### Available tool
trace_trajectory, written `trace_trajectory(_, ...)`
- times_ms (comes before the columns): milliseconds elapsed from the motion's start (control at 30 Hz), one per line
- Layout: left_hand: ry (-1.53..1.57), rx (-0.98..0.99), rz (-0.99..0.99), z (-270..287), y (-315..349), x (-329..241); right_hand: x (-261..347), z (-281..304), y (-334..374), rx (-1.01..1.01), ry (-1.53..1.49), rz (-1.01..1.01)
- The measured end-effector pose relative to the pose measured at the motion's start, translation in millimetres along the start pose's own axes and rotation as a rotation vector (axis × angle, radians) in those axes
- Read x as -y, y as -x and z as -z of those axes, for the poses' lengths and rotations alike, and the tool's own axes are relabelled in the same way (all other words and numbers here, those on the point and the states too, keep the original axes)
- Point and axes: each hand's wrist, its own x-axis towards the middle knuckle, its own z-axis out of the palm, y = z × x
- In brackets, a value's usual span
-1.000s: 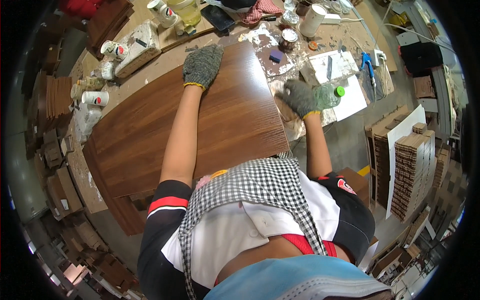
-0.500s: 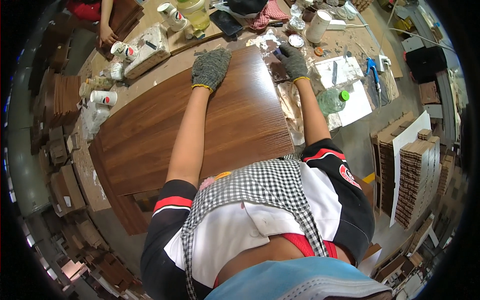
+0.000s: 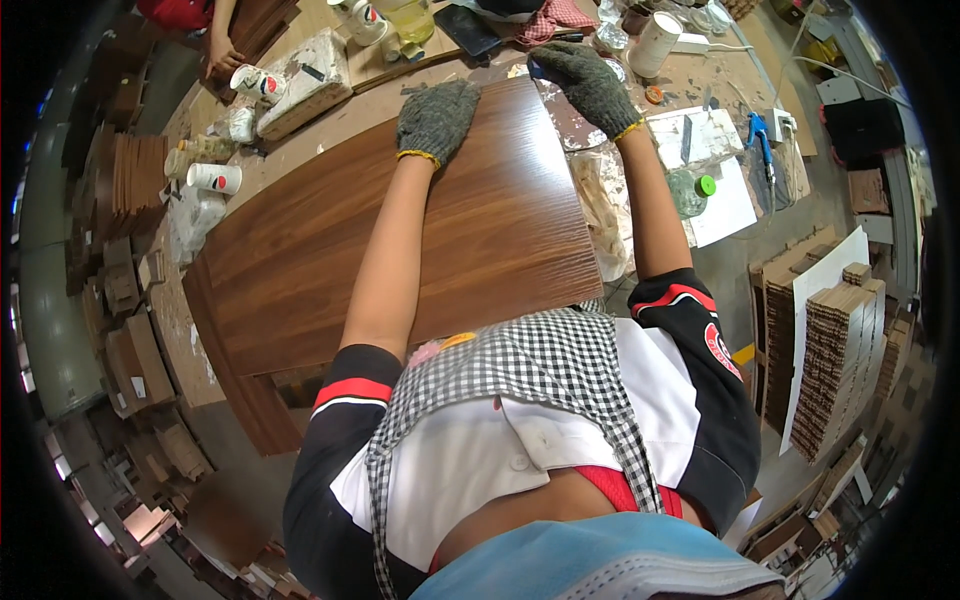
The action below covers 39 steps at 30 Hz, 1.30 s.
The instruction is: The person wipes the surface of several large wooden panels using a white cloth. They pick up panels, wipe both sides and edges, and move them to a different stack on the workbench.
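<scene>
Under left fingers (image 3: 446, 97), grip unclear | brown panel (image 3: 400, 220), far edge | right fingers (image 3: 560, 60) beyond corner, holding blue block (image 3: 537, 71)

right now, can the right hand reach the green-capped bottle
Probably yes: the bottle looks uncovered on its cap side, but the right hand would have to draw back and appears to hold a blue block.

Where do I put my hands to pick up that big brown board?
Probably best: grip the brown board by its two long edges, one hand on the far edge, one on the near edge, coming from outside. It lies flat, wide face up, too broad for one hand to wrap around. The left hand lies over the far edge, so that side looks reachable.
</scene>
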Motion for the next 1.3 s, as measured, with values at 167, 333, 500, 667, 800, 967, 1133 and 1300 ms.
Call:
trace_trajectory(167, -0.043, 0.013, -0.029, 5.6, 1.4, -1.8, 0.4, -1.0, -4.2, -0.025, 0.105, 0.070)
trace_trajectory(333, -0.071, 0.026, -0.043, 10.3, 1.3, -4.7, -0.2, -1.8, -5.4, -0.015, 0.155, 0.077)
trace_trajectory(500, -0.057, -0.002, -0.048, 4.0, 4.8, 0.8, 17.7, 2.8, -6.6, 0.006, 0.031, 0.004)
trace_trajectory(667, -0.072, 0.009, -0.057, 9.3, 6.7, -1.9, 8.6, 1.8, 0.9, -0.113, -0.029, -0.095)
trace_trajectory(800, -0.028, -0.009, -0.030, 2.8, 4.5, -1.2, 17.0, 9.0, 9.4, -0.047, -0.218, -0.105)
trace_trajectory(967, -0.022, 0.019, -0.030, 9.8, 4.6, -4.2, 36.9, 14.9, 29.2, -0.058, -0.190, -0.111)
trace_trajectory(1133, 0.133, 0.033, 0.071, 29.1, 7.7, -13.9, 46.6, 28.9, 49.9, 0.008, -0.507, -0.306)
trace_trajectory(1300, 0.177, 0.045, 0.120, 22.0, 2.5, -10.7, 35.1, 22.4, 31.7, -0.042, -0.150, -0.160)
